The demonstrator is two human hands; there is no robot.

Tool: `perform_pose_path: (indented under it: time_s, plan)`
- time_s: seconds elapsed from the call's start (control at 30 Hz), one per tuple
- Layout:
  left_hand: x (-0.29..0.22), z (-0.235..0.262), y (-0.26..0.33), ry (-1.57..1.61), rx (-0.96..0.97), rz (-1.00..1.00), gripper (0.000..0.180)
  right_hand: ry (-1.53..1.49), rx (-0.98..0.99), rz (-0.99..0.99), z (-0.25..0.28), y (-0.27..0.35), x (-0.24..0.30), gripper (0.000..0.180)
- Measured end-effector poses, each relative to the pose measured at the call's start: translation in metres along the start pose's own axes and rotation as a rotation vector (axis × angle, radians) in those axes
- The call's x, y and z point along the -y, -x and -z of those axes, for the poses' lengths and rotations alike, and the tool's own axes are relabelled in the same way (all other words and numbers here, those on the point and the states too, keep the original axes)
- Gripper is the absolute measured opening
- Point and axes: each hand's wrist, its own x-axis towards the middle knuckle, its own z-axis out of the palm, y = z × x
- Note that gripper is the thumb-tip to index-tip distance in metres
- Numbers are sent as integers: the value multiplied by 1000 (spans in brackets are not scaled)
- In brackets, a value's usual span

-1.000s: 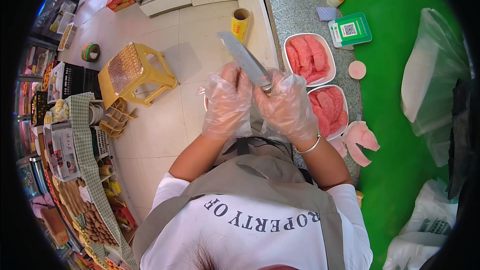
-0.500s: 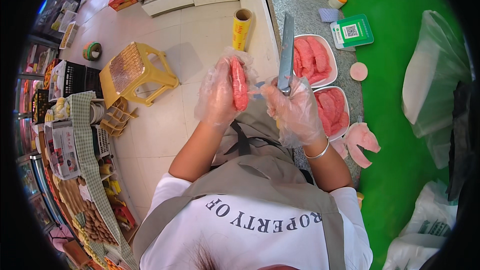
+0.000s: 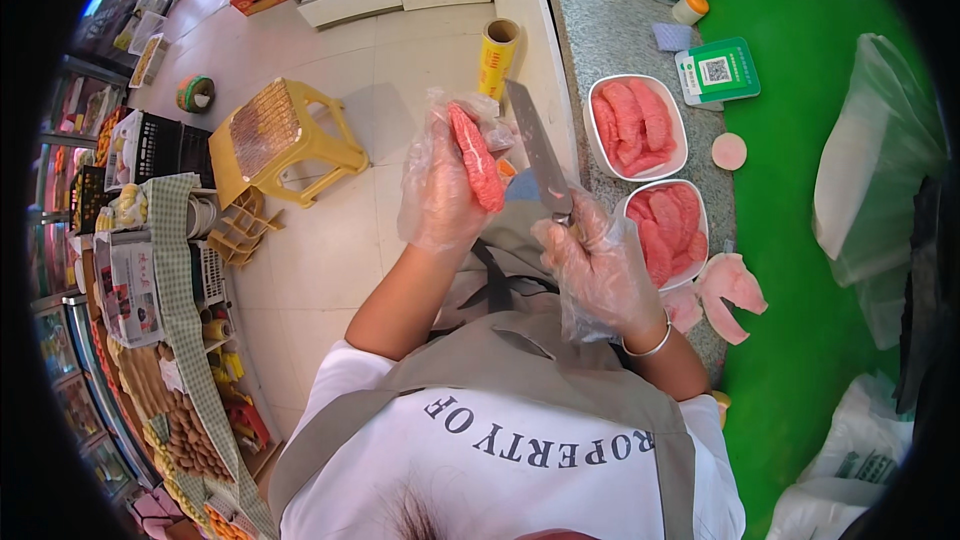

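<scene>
In my left hand, which wears a clear plastic glove, a peeled pink pomelo segment is held over the floor. My right hand, gloved too, closes round the handle of a knife. Its broad blade points up and away, apart from the segment. Right of the knife, a white tray full of peeled pomelo segments sits on the grey stone counter. A second white tray of segments stands nearer me. Pieces of pale pink peel lie beside it.
A round pink slice, a payment-code stand and an orange-capped bottle are on the right. A yellow roll of film stands upright ahead. On the left are a yellow stool and a fruit shelf.
The knife has swung from nearly upright to tilting left, as my right hand came lower and nearer me. The pomelo segment has tilted, its lower end now further right.
</scene>
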Motion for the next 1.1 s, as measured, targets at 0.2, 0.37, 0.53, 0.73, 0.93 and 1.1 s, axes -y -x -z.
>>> perform_pose_path:
  time_s: [0.2, 0.37, 0.53, 0.73, 0.93, 1.1]
  plan:
    - [-18, -18, 11, -258, -111, -2, 43, 23, 97, -71, 4, 17, 22, 29]
    - [-16, -7, 14, -474, -95, -23, 47, 108, 128, -124, 4, 20, 33, 26]
    - [-8, 11, 9, -823, -98, -218, 46, 126, 94, -65, 3, 25, 31, 26]
    - [-21, -25, 21, -507, -160, -43, 46, 114, 81, -46, 3, 28, 27, 24]
    - [-4, 10, 10, -915, -78, -281, 45, 109, 86, -69, 2, 26, 32, 22]
    - [11, 23, 7, -1104, -71, -404, 39, 143, 84, -61, 0, 23, 33, 20]
